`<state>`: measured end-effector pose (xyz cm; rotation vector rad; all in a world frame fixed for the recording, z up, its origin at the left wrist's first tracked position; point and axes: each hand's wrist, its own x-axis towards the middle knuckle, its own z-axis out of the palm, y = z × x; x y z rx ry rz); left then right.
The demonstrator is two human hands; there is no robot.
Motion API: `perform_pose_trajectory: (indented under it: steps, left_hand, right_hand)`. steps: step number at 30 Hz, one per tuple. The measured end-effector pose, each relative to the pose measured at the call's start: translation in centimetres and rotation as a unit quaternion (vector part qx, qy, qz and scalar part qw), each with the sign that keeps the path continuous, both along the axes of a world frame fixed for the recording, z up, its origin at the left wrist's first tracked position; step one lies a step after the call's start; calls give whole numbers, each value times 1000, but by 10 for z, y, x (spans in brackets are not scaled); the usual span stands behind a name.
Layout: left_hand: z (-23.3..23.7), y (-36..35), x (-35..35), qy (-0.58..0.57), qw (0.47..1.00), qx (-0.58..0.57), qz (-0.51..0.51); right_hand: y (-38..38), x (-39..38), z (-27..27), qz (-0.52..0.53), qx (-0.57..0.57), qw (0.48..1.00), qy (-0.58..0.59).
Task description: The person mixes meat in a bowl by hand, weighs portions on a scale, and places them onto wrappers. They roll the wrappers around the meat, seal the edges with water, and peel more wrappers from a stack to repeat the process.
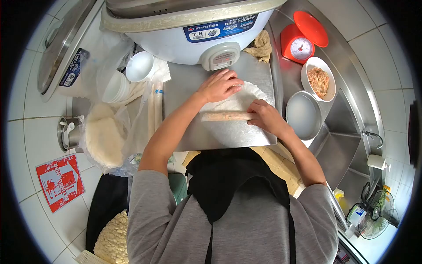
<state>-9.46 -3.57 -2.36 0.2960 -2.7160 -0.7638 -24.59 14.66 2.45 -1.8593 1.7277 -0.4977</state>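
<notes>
A thin roll with pinkish filling (226, 116) lies across a white round wrapper sheet (228, 132) on the steel worktop. The fingers of my right hand (266, 116) are closed around the roll's right end. Above the roll, my left hand (220, 86) rests on the sheet's upper left edge with its fingers curled together; what they pinch, if anything, is hidden. To the left, finished-looking long rolls (154, 108) lie side by side near a plastic bag. A white bowl of minced filling (317, 80) and a round pan of whitish liquid (303, 115) stand to the right.
A large rice cooker (176, 42) stands behind the worktop, with a brown cloth (262, 46) beside it. A red scale (296, 44) is at the back right, above a sink (338, 149). Bagged wrapper sheets (103, 136) and a white bowl (140, 67) are on the left.
</notes>
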Motion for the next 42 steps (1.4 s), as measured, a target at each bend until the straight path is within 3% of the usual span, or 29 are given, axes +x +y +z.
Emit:
perform_pose_trajectory:
  steps: [11,16,23,25,38,42]
  left_hand:
    - [0,2,1,-2,1000,-6,-4]
    - [2,2,1,-17,1000,-6,-2]
    - [1,2,2,-10,1000,-12,-4]
    - [2,0,0,-13,1000,-7,-8]
    - [3,1,2,-13,1000,-6,-10]
    - [1,2,1,-2,1000,-18,-10]
  right_hand:
    - [4,-21,1,13,55,998,-9]
    - [9,-25,7,-47,100,993,-47]
    - [9,-26,6,-36,95,995,-21]
    - [7,-22,11,-28,34,999,5]
    - [-3,-7,5,-13,96,995,15]
    - [-7,3,3,25,39,999,3]
